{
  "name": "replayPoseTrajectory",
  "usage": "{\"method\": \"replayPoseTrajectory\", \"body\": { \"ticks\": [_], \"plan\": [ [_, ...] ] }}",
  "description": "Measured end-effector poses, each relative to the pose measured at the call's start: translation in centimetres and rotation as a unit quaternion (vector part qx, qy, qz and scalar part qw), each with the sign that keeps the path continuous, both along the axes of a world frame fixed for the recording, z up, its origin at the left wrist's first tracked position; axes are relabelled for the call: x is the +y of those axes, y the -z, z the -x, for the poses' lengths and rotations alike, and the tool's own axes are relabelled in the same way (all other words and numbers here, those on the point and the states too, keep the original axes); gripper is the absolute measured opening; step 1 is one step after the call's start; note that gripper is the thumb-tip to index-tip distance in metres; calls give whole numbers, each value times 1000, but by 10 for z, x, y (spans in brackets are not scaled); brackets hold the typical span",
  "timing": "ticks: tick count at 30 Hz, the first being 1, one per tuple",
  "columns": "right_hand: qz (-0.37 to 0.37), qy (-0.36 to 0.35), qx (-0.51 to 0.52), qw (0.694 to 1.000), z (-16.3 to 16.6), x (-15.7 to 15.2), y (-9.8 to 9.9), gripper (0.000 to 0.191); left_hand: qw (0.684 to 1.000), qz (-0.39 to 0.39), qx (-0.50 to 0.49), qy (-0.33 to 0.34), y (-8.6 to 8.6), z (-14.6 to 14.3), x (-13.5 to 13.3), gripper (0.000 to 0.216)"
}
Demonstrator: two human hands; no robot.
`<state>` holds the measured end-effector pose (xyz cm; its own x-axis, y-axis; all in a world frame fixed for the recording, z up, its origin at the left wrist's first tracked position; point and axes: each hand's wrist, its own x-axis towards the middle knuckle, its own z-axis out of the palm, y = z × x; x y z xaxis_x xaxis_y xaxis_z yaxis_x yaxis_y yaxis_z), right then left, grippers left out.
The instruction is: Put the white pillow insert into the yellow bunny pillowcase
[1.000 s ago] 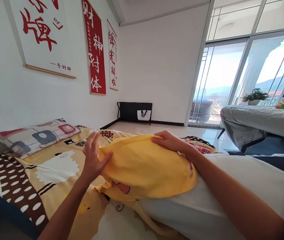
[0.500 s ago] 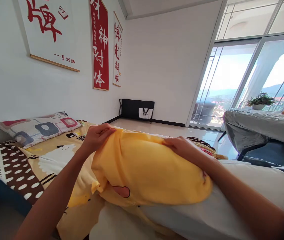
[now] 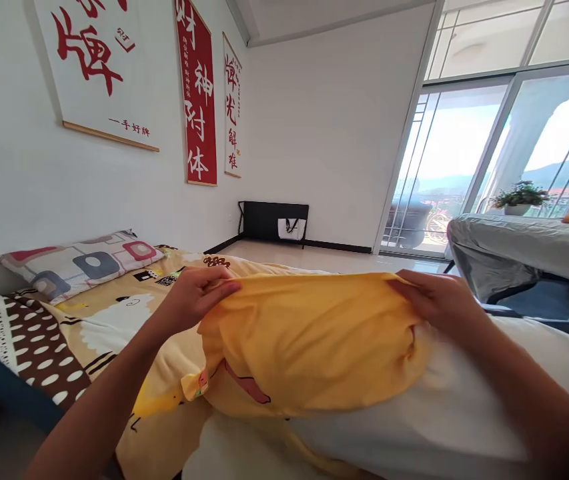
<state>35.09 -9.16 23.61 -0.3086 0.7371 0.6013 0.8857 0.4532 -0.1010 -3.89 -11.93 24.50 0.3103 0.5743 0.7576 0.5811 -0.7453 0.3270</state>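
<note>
A yellow pillowcase (image 3: 309, 340) covers the far end of a white pillow (image 3: 444, 413) that lies across the bed in front of me. My left hand (image 3: 197, 297) pinches the pillowcase's upper left edge, fingers closed on the cloth. My right hand (image 3: 437, 300) grips the upper right edge of the same case where it meets the bare white pillow. A pink cartoon shape shows on the case's lower front.
The bed carries a yellow sheep-print sheet (image 3: 114, 327), a brown dotted cover (image 3: 24, 347) and a patterned pillow (image 3: 74, 263) by the wall. Hanging scrolls (image 3: 197, 93) line the left wall. A grey-covered table (image 3: 524, 243) stands at right, glass doors (image 3: 444, 160) behind.
My right hand slid rightward along the pillowcase's top edge to its far corner. The left hand kept its pinch on the left edge, and the case now sits spread wider over the pillow.
</note>
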Motion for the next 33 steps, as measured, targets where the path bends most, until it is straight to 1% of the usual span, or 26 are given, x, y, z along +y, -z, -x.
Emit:
{"method": "replayPoseTrajectory", "body": {
  "ticks": [1,3,4,6,8,10,11,12,14,15,16,17,18,19,20,21,22,23,25,26,27,29,30,31,33],
  "plan": [
    [4,4,-2,1000,-3,-1,-1,45,1000,-1,-6,-13,-3,0,2,31],
    [21,-20,-21,999,-11,-1,-5,47,999,-3,-29,-34,-13,1,8,32],
    [20,-30,-28,999,-15,-1,-8,48,998,-1,-46,-38,-19,1,10,32],
    [8,-18,-39,999,-18,2,-14,47,997,13,-71,-31,-33,-1,14,32],
    [37,9,-77,996,-12,4,-19,43,997,30,-70,-17,-43,-5,15,32],
    [72,11,-104,992,11,7,-26,36,998,40,-41,-6,-46,-13,12,30],
    [73,-6,-100,992,29,9,-30,32,999,42,-23,-2,-44,-18,10,29],
    [63,-36,-86,994,51,10,-34,34,999,41,-4,4,-40,-24,6,29],
    [47,-129,-59,989,98,15,-41,54,999,33,35,10,-26,-35,-3,30],
    [57,-180,-61,980,121,19,-42,62,998,26,54,6,-18,-38,-8,32],
    [81,-225,-75,968,140,22,-42,65,997,18,71,1,-11,-40,-14,33],
    [105,-257,-84,957,156,26,-40,60,996,14,92,4,-4,-40,-20,34],
    [123,-270,-84,951,167,29,-37,48,992,21,119,24,3,-37,-26,32],
    [132,-268,-72,952,173,31,-31,36,986,40,148,67,8,-31,-30,30],
    [131,-258,-49,956,175,33,-25,28,977,62,162,124,13,-23,-33,30],
    [125,-247,-22,961,173,34,-19,28,970,78,150,173,17,-14,-32,31],
    [122,-244,3,962,170,34,-13,30,972,81,110,193,21,-4,-28,33],
    [122,-251,19,960,165,33,-8,32,981,70,51,174,26,4,-21,34],
    [130,-280,33,951,157,29,-1,35,996,26,-54,64,35,16,0,33],
    [129,-290,37,948,154,26,0,36,997,21,-66,17,41,19,12,35],
    [124,-295,37,947,153,23,0,36,998,36,-53,-2,46,20,23,40],
    [99,-289,27,952,153,17,-3,33,996,83,-29,16,55,16,39,45],
    [85,-282,17,956,154,15,-6,31,994,98,-40,23,59,13,43,41],
    [68,-273,6,960,155,13,-8,30,993,99,-62,18,62,10,45,36],
    [31,-248,-16,968,158,9,-14,28,991,70,-112,-12,66,4,42,26]
  ]
}}
